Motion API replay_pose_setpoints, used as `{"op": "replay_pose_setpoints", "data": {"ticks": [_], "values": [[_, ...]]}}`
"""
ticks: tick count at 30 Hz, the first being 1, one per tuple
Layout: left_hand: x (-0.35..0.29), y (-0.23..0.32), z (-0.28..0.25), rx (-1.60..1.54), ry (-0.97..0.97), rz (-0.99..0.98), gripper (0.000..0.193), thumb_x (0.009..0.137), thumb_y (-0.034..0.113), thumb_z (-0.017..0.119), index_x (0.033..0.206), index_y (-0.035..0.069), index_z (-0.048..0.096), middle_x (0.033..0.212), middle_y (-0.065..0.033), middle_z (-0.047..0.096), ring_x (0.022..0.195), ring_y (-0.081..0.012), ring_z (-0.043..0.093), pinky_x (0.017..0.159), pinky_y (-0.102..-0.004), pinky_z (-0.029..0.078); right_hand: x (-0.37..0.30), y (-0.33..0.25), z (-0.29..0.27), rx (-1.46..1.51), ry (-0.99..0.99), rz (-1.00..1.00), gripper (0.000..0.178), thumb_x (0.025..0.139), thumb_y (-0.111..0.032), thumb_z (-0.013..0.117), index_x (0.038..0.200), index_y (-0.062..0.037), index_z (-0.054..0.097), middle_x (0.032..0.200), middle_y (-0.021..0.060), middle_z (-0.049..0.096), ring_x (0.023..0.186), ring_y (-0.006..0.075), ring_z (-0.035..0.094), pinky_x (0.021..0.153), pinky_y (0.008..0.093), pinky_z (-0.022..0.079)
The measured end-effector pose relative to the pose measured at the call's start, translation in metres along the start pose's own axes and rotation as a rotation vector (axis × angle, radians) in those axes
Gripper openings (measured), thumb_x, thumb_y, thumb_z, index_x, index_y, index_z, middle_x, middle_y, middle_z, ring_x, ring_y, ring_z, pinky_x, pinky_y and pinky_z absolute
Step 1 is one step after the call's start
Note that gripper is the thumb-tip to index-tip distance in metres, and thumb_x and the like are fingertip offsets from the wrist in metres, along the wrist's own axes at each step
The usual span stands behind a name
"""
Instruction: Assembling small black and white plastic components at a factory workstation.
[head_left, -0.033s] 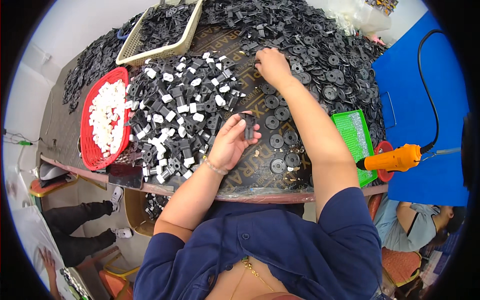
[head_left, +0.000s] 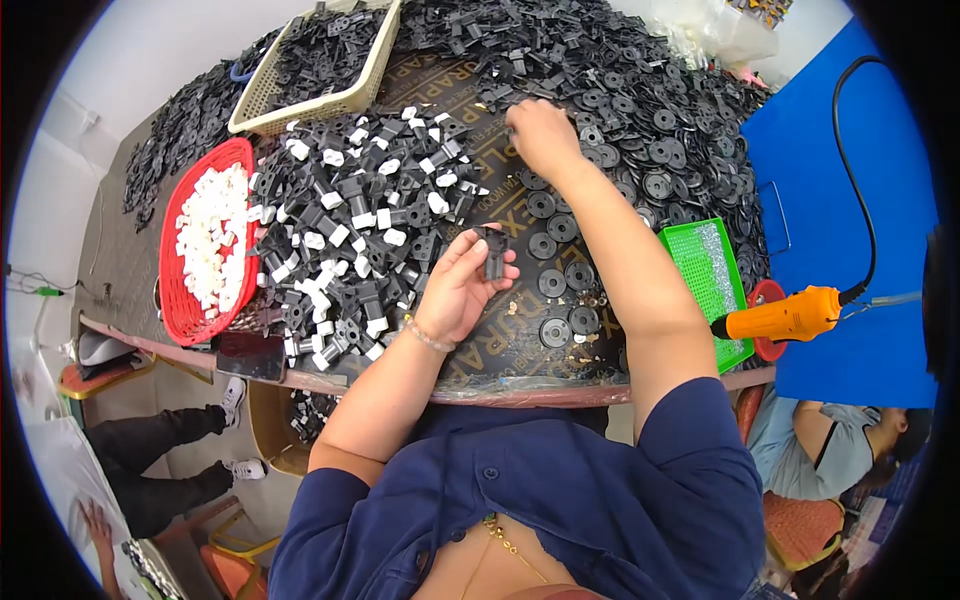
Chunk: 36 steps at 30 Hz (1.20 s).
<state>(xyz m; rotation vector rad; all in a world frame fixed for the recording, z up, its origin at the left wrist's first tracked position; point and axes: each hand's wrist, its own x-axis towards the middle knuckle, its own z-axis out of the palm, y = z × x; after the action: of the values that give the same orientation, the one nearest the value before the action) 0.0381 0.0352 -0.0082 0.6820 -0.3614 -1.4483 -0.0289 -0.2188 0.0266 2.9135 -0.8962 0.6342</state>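
Observation:
My left hand [head_left: 452, 292] is closed round a small black plastic part [head_left: 495, 256], held upright above the table between thumb and fingers. My right hand [head_left: 543, 134] reaches across to the near edge of a heap of black plastic pieces [head_left: 530, 45]. Its fingers are curled together, and what they grip, if anything, is hidden. Left of my left hand spreads a pile of black parts with white end pieces [head_left: 350, 215]. Several black round discs [head_left: 553, 283] lie between my left hand and my right forearm.
On the left stands a red basket [head_left: 172, 300] of white pieces, with a cream crate [head_left: 350, 100] of black parts behind it. At right are a green tray [head_left: 742, 275] with small metal pieces, an orange power tool [head_left: 790, 315] on a cable, and a blue panel [head_left: 850, 220]. Other people sit nearby.

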Motion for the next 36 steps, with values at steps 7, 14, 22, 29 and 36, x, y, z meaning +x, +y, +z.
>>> {"op": "replay_pose_setpoints", "data": {"ticks": [7,14,22,29,36], "values": [[-0.003,-0.001,0.007,-0.057,-0.011,-0.039,0.032,0.102,0.021,0.052,0.13,0.006,0.052,0.103,-0.0117,0.066,0.088,-0.0214,0.066,0.078,-0.0319,0.053,-0.014,0.043,-0.059,0.411,-0.101,0.377,0.037,0.076,-0.034,0.079,0.095,-0.0034,0.073,0.092,0.016,0.073,0.087,0.0316,0.07,0.081,0.0387,0.054],[-0.003,0.0,0.009,-0.073,-0.053,-0.052,0.028,0.103,0.022,0.053,0.127,0.007,0.055,0.102,-0.009,0.067,0.089,-0.0184,0.067,0.078,-0.0298,0.053,0.046,0.099,0.003,0.335,0.121,0.391,0.031,0.084,-0.022,0.071,0.112,-0.0084,0.069,0.101,0.0177,0.072,0.097,0.0356,0.068,0.088,0.0422,0.053],[-0.005,0.001,0.006,-0.021,-0.047,-0.097,0.032,0.102,0.025,0.054,0.129,0.008,0.054,0.101,-0.0085,0.066,0.091,-0.0194,0.065,0.08,-0.0302,0.05,0.1,0.044,0.043,-0.03,-0.326,0.05,0.073,0.083,-0.044,0.074,0.149,-0.0294,0.044,0.16,0.0181,0.026,0.138,0.0451,0.036,0.112,0.0513,0.036],[-0.006,0.003,0.006,-0.038,-0.018,-0.122,0.033,0.101,0.025,0.054,0.13,0.009,0.053,0.102,-0.0081,0.065,0.092,-0.0185,0.065,0.08,-0.0303,0.05,0.125,0.053,0.006,0.118,-0.573,0.018,0.049,0.075,-0.016,0.077,0.123,-0.0128,0.066,0.133,0.0163,0.057,0.118,0.0381,0.058,0.094,0.0469,0.051],[-0.006,0.005,0.011,-0.065,-0.058,-0.14,0.037,0.101,0.021,0.055,0.135,0.008,0.05,0.106,-0.0078,0.064,0.098,-0.0187,0.064,0.084,-0.0317,0.051,0.119,0.155,0.02,-0.111,-0.077,0.386,0.05,0.08,-0.015,0.071,0.13,-0.0094,0.061,0.121,0.0179,0.067,0.112,0.036,0.063,0.098,0.04,0.049]]}}
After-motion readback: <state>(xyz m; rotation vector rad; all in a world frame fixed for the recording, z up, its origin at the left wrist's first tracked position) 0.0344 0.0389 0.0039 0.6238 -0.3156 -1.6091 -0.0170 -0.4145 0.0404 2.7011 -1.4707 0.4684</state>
